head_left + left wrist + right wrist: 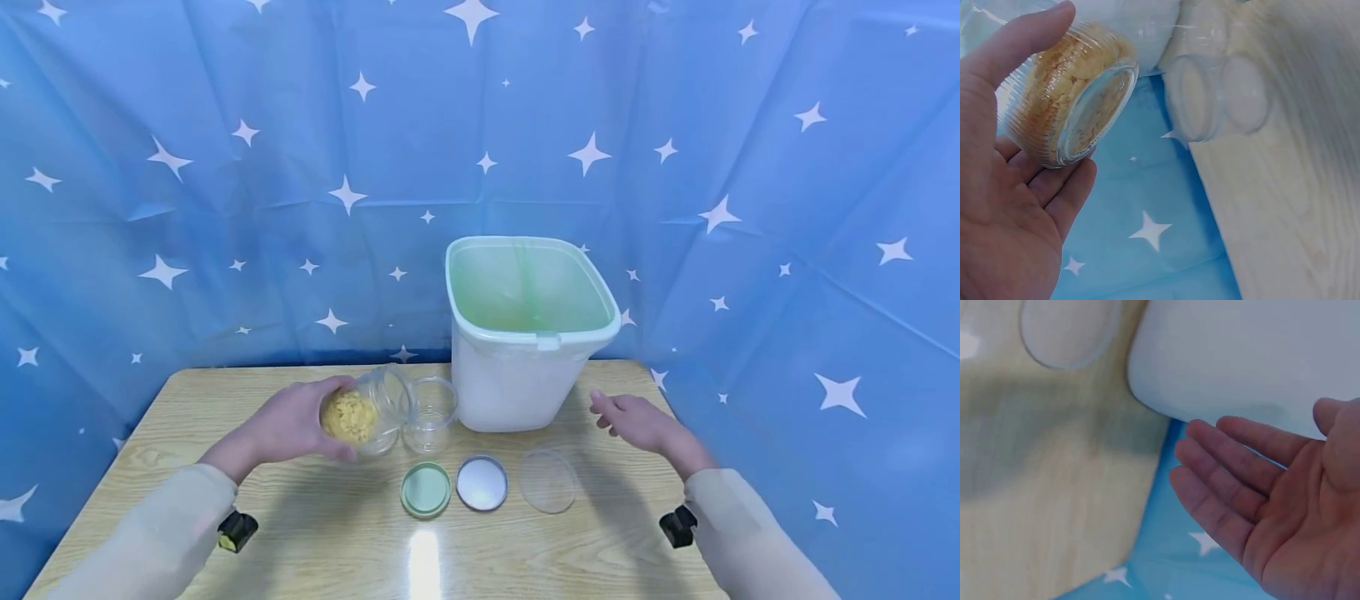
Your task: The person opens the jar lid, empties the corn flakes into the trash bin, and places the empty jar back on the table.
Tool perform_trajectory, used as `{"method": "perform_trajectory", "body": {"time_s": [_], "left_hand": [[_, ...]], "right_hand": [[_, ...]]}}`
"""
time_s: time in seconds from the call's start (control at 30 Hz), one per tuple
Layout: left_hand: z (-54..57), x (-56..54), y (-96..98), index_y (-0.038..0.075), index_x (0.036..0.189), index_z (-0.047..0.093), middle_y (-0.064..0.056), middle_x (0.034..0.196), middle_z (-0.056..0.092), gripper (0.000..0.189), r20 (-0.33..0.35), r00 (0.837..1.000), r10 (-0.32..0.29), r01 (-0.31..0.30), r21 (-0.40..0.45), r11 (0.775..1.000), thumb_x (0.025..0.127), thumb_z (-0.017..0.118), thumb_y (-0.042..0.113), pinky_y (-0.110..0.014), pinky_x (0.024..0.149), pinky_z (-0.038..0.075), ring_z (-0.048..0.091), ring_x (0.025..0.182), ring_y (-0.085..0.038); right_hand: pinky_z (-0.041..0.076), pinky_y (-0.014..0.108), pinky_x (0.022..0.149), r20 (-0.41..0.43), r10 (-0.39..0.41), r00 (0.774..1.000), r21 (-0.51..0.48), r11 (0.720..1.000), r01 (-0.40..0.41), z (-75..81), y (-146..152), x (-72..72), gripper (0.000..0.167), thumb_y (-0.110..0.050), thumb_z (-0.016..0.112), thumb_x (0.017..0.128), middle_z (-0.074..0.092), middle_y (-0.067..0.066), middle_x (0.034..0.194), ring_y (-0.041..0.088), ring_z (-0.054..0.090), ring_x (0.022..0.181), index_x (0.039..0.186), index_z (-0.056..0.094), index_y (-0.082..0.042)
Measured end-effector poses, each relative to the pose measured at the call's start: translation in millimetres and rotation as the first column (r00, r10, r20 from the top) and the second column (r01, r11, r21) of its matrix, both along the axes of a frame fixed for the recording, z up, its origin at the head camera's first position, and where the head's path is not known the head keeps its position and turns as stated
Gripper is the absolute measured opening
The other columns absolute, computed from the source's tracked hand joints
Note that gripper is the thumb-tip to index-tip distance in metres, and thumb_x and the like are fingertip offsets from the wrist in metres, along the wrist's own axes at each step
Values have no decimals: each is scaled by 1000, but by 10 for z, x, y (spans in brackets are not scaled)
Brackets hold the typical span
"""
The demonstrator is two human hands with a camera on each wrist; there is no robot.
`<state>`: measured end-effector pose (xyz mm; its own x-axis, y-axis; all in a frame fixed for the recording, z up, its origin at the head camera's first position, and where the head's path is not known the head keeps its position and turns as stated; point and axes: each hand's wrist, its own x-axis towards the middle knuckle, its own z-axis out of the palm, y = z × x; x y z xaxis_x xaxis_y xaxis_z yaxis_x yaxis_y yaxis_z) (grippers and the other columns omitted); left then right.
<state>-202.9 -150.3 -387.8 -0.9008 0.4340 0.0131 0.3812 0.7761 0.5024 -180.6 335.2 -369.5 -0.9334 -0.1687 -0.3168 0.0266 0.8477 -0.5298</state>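
Note:
My left hand [303, 421] grips a clear ribbed jar [1029, 119] that holds pale yellow flakes [349, 417]. Tipped on its side, the jar has its mouth pointing right, and no lid is on it. An uncovered clear jar [430, 417] stands on the table just right of the held one. In the left wrist view, the thumb lies over the jar's side and the fingers support it from below. My right hand [633, 419] holds nothing; its fingers are loosely extended near the white bin [510, 383], as the right wrist view [1285, 512] shows.
The bin has a pale green rim and stands open at the table's back. In front lie a green lid [425, 490], a silver-rimmed white lid [482, 483] and a clear disc [547, 482]. A blue curtain with white stars [300, 167] surrounds the wooden table [337, 533].

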Motion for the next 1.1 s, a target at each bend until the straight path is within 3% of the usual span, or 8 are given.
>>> {"method": "perform_trajectory", "body": {"time_s": [0.27,0.43,0.6,0.77,0.97,1.1], "left_hand": [[254,-118,12,10,142,47,-3,117,66,99,-46,999,-13,11,-37,999,61,86,54,-32,73,49,61,92,-14],[433,-200,15,6,141,48,-5,108,68,98,-59,998,-26,24,-31,999,63,85,53,-28,66,49,59,81,-13],[595,-267,7,6,140,49,-8,119,66,94,-76,997,-27,25,-30,999,66,85,49,-29,70,50,61,87,-15],[713,-340,21,7,142,46,-10,129,63,95,-76,997,-21,19,-33,999,67,85,50,-32,76,51,62,95,-19],[804,-460,73,10,139,50,-6,119,66,90,-80,997,-17,16,-20,1000,66,85,49,-33,75,51,62,92,-18],[893,-524,123,11,137,51,-6,115,66,87,-76,997,-11,9,-24,1000,67,85,49,-33,73,51,61,89,-19]], "right_hand": [[55,49,88,-10,13,1000,0,1000,-13,384,99,-118,72,-47,17,106,62,31,122,45,62,109,137,46,11],[57,47,86,0,-65,998,-72,995,65,619,174,-207,88,-54,4,102,58,37,123,44,64,105,135,43,17],[59,45,84,4,-105,995,-136,985,104,785,207,-288,102,-65,-3,96,57,38,124,41,66,103,134,44,18],[59,45,85,26,-88,996,-105,990,90,897,157,-335,103,-67,-2,95,58,35,126,42,64,108,135,44,16],[58,48,87,37,-71,997,-98,992,74,953,64,-397,104,-66,-4,94,59,35,124,44,63,109,135,44,16],[58,47,86,45,-78,996,-104,991,83,972,0,-420,101,-65,-3,96,61,34,122,38,66,103,132,45,16]]}}
